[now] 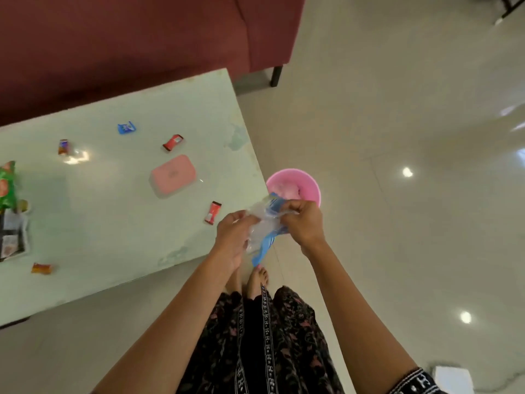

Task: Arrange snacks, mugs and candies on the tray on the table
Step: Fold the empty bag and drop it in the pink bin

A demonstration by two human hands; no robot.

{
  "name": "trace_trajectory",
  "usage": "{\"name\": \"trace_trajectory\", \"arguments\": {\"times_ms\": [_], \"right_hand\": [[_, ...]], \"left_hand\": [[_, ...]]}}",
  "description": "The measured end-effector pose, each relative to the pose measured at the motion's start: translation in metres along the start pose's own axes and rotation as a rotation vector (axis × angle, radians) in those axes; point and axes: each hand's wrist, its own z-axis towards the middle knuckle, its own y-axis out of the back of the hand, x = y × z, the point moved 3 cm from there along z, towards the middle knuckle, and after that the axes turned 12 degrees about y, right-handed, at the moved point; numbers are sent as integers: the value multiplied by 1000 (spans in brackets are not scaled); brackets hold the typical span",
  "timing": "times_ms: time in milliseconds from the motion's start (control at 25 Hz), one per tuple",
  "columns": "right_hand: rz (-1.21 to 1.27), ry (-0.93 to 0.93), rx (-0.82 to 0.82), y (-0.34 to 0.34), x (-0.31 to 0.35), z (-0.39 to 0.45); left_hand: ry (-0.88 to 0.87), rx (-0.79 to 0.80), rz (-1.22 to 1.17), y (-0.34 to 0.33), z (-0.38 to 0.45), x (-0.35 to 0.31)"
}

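Observation:
Both my hands hold a crumpled clear plastic wrapper with blue parts [265, 231] just off the table's near right corner. My left hand [233, 237] grips its left side and my right hand [302, 223] pinches its top right. On the pale table [113, 223] lie scattered candies: a blue one [126, 127], a red one [172, 142], a red one [213, 212] close to my left hand, an orange one [63, 147] and another orange one [42, 268]. A green snack bag [7, 184] and a tray [12, 237] with packets sit at the left edge.
A pink lidded box [174, 174] rests mid-table. A pink bin [298, 184] stands on the tiled floor right behind my hands, beside the table's corner. A dark red sofa [127, 38] runs along the table's far side. My bare feet [255, 278] are below my hands.

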Motion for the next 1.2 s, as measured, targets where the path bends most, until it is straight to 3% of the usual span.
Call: {"name": "trace_trajectory", "arguments": {"times_ms": [80,160,520,600,720,800,1040,1200], "right_hand": [[-51,-16,-228,10,-32,21],[-140,-21,-337,16,-64,41],[-409,125,-331,9,-157,155],[-465,118,-263,0,-175,176],[-505,-28,143,-22,-210,198],[-553,-118,328,-26,-225,205],[-566,-207,309,-4,-198,193],[-379,-116,94,1,-132,161]], "left_hand": [[-19,-15,31,-8,27,-10],[-53,-28,40,-11,48,-19],[-181,52,-38,-45,117,-29],[-209,45,-15,-50,131,-30],[-216,13,29,-54,151,-31],[-213,12,34,-56,158,-32],[-216,25,41,-57,150,-41],[-257,-21,65,-46,124,-45]]}}
